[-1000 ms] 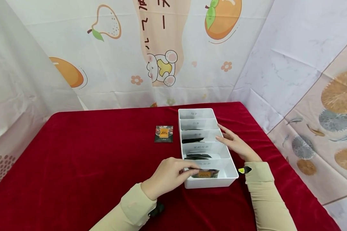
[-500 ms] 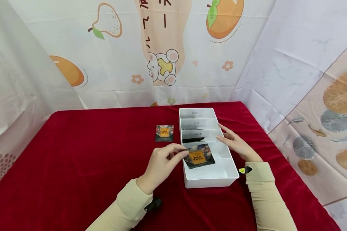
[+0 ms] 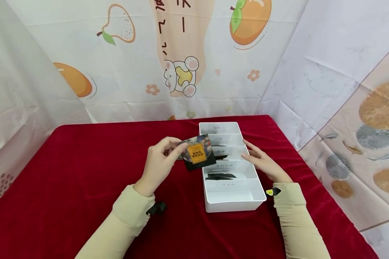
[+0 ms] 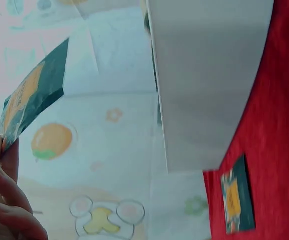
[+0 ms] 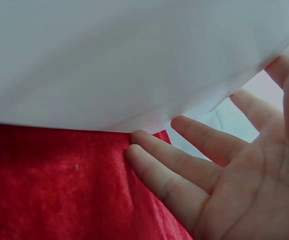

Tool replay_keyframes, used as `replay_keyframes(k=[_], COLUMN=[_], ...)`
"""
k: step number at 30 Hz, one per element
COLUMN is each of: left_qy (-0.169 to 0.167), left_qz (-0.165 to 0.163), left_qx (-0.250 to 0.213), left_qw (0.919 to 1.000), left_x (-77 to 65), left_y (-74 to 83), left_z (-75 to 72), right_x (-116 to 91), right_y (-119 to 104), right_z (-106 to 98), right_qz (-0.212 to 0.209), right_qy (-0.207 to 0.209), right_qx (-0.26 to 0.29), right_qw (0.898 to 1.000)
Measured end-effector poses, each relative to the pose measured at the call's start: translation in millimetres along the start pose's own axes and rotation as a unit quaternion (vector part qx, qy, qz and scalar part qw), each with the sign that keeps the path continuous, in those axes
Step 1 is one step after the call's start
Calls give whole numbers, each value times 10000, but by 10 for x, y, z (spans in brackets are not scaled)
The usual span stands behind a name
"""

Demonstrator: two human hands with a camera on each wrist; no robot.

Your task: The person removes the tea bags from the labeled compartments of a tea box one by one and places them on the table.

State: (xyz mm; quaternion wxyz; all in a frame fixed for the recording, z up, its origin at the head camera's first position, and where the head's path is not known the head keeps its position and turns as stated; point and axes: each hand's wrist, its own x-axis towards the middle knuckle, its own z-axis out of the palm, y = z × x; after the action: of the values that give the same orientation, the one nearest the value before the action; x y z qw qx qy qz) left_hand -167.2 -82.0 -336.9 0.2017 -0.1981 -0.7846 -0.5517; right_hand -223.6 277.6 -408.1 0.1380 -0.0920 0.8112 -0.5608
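Note:
My left hand pinches a dark square sachet with an orange label by its corner, between thumb and fingers. It is held up over the left edge of a white divided box. In the left wrist view the same sachet is tilted, seen nearly edge-on. My right hand rests against the box's right side with its fingers spread; in the right wrist view the fingertips touch the outer wall. A second sachet lies on the red cloth, mostly hidden behind the held one in the head view.
Several labelled compartments run along the box. Dark sachets stand in the second compartment from the front, and others show farther back. Red cloth covers the table. A printed curtain hangs behind.
My left hand has lifted the sachet out of the box's front compartment and carried it up and to the left. My right hand has stayed at the box's side.

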Motion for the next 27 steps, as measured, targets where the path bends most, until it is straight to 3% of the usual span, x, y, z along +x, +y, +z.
replay_keyframes(k=[12,22,27], left_qy=[-110,-492,-698], left_qz=[-1097,-1931,-2169], left_qx=[408,856,1012], left_qw=[9931,9762,9684], left_x=[415,654,723], left_y=[-367,-721,-845], left_z=[-209,-302,-301], right_x=[4,8,7], right_y=[-2,-7,-6], right_z=[14,9,15], right_qz=[91,110,141], right_qy=[42,37,48], right_qx=[20,22,91], right_qw=[9999,9999,9998])
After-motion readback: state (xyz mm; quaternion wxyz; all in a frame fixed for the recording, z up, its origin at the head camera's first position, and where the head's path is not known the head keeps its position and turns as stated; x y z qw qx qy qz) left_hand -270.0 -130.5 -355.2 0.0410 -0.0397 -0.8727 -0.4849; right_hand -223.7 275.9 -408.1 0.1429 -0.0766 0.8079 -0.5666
